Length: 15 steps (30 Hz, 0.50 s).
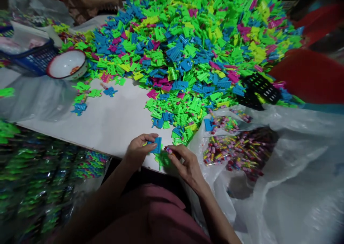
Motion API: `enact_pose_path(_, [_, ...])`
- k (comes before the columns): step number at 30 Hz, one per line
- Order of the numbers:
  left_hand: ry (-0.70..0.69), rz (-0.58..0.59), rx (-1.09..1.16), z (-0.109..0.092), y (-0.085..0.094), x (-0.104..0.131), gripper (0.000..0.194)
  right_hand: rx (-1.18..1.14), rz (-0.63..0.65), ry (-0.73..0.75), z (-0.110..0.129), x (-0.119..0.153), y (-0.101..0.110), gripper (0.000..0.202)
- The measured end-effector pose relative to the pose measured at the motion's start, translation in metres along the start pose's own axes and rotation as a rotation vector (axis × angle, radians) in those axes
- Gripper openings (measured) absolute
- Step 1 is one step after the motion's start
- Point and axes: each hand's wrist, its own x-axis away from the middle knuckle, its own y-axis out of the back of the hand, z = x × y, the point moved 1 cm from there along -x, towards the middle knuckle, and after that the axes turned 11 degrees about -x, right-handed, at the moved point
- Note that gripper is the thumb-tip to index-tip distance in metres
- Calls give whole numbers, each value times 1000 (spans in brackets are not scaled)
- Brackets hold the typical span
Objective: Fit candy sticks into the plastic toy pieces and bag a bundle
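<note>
At the table's front edge, my left hand (138, 147) pinches a small blue plastic piece (156, 145) with a flat, slatted part. Just right of it, my right hand (186, 161) holds a small wrapped candy (168, 150) in pink, red and dark colours between thumb and fingertips. The two items are close but apart. Below them a few green plastic pieces (160, 160) lie on the table edge. To the right, an open clear plastic bag (215, 186) holds many similar small wrapped candies (239, 149) with pink, yellow and red ends.
A large heap of green, blue, yellow and pink plastic pieces (188, 57) covers the white table (113, 118). At left stand an enamel bowl (67, 64) and a blue basket (34, 59). A black basket (259, 89) lies at right. Another person's arm (94, 0) is at the back.
</note>
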Motion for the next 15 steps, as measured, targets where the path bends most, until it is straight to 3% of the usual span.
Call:
enact_pose_path(2, [-12,-25,8,2,-5,1,42,-30,-1,-20,-2,5,0,19])
enact_pose_path(5, [42,98,53,5,-14,3,63,-106,1,-64,-4,10,1,19])
enact_pose_path(10, [142,288,-3,5,-18,6,56,-309,30,-193,-8,12,4,29])
enact_pose_path(15, [134,297,-48,8,-17,6,50,-402,102,-308,-12,12,8,41])
